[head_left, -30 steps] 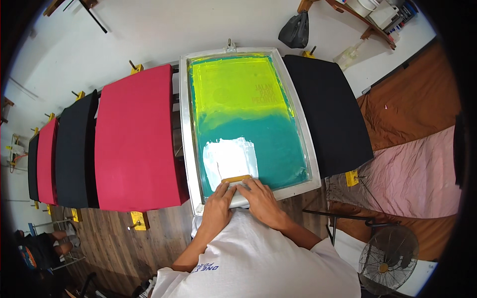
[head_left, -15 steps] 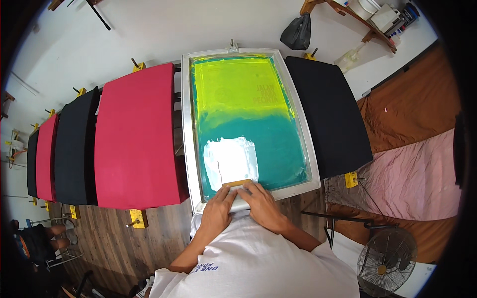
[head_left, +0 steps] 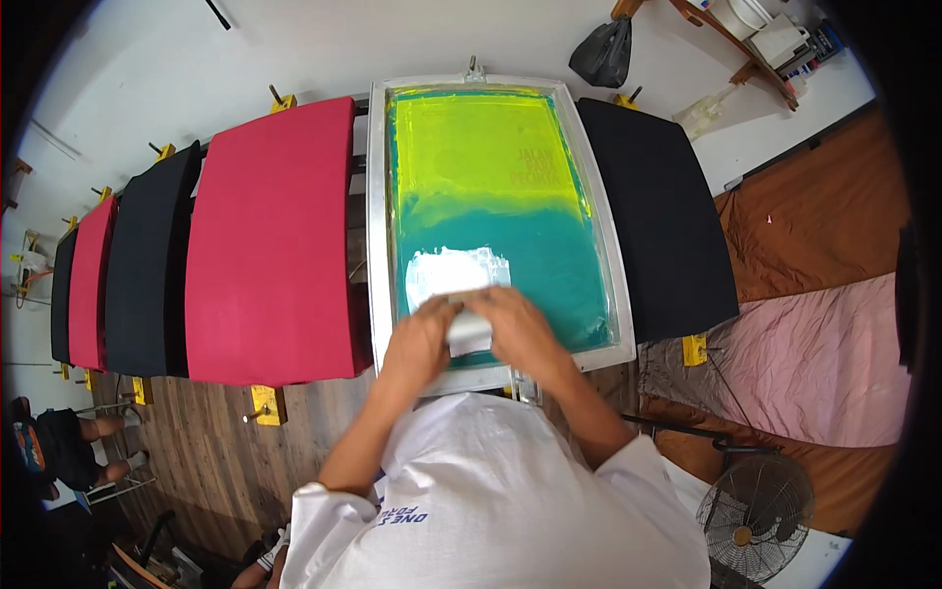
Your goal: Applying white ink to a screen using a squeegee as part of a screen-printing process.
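Observation:
My left hand [head_left: 420,339] and my right hand [head_left: 518,332] are side by side, their fingers closed around a squeegee [head_left: 468,294] with a wooden handle. It sits over the near part of a silk-screen frame [head_left: 380,236] with a pale metal border. A thick patch of white ink [head_left: 446,267] lies on the teal mesh [head_left: 554,270] just beyond the squeegee, and a whitish strip shows between my wrists. The mesh's far half is a yellow-green area [head_left: 471,147] with faint lettering. My hands partly hide the squeegee.
To the left stand a red cloth-covered board [head_left: 275,245] and several more red and black ones. A black board [head_left: 662,216] adjoins the frame on the right. A fan [head_left: 756,515] stands at lower right. People's legs [head_left: 108,452] show at lower left.
Both hands have pushed away from my body with the squeegee, from the frame's near edge into the white ink patch. The view has shifted slightly.

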`<control>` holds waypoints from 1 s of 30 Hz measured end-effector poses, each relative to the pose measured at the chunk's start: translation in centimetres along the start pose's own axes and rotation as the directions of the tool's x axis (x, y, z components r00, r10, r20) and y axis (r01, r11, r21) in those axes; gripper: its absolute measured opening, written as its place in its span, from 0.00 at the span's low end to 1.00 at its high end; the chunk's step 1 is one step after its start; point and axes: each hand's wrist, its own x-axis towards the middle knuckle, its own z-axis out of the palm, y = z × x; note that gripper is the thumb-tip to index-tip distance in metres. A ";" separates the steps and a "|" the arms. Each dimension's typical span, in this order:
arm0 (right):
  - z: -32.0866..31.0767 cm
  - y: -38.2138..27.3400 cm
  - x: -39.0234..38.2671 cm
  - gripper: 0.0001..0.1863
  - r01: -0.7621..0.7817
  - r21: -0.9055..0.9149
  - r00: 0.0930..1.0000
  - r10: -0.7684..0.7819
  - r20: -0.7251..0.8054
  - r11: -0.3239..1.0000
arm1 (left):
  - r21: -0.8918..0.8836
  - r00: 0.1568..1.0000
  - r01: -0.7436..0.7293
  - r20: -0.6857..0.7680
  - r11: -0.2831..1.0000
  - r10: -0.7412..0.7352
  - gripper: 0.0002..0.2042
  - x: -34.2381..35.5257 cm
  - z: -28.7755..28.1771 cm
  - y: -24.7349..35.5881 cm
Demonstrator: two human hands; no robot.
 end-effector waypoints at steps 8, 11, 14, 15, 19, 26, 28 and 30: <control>-0.9 4.2 9.0 0.22 0.008 -0.082 0.984 0.007 0.179 0.997 | 0.094 0.976 0.108 0.179 0.990 -0.124 0.19 8.2 -1.6 -4.8; -0.5 4.1 8.7 0.22 -0.023 -0.075 0.978 0.038 0.207 0.997 | 0.125 0.970 0.103 0.206 0.987 -0.128 0.20 7.7 -1.6 -4.7; 0.0 3.7 7.4 0.23 -0.025 -0.081 0.983 0.040 0.181 0.996 | 0.123 0.977 0.061 0.196 0.991 -0.085 0.21 6.5 -1.2 -4.5; 0.1 3.4 6.8 0.23 -0.025 -0.085 0.986 0.039 0.163 0.996 | 0.102 0.979 0.046 0.192 0.994 -0.065 0.21 6.0 -1.1 -4.4; 0.4 2.6 3.9 0.24 -0.013 -0.043 0.992 0.018 0.126 0.999 | 0.037 0.986 0.065 0.154 0.997 -0.070 0.25 3.3 -0.6 -2.3; 1.2 1.1 -1.7 0.27 -0.059 0.027 0.994 0.056 0.096 0.998 | 0.025 0.989 0.055 0.135 0.998 -0.057 0.26 -1.3 1.6 0.1; 1.3 0.8 -3.0 0.28 -0.069 0.034 0.992 0.065 0.108 0.997 | 0.023 0.986 0.049 0.156 0.999 -0.052 0.27 -2.4 1.7 0.8; 1.2 -0.1 -3.9 0.29 -0.121 0.030 0.985 0.116 0.130 0.992 | 0.017 0.978 0.044 0.203 0.999 -0.046 0.27 -2.9 1.6 0.9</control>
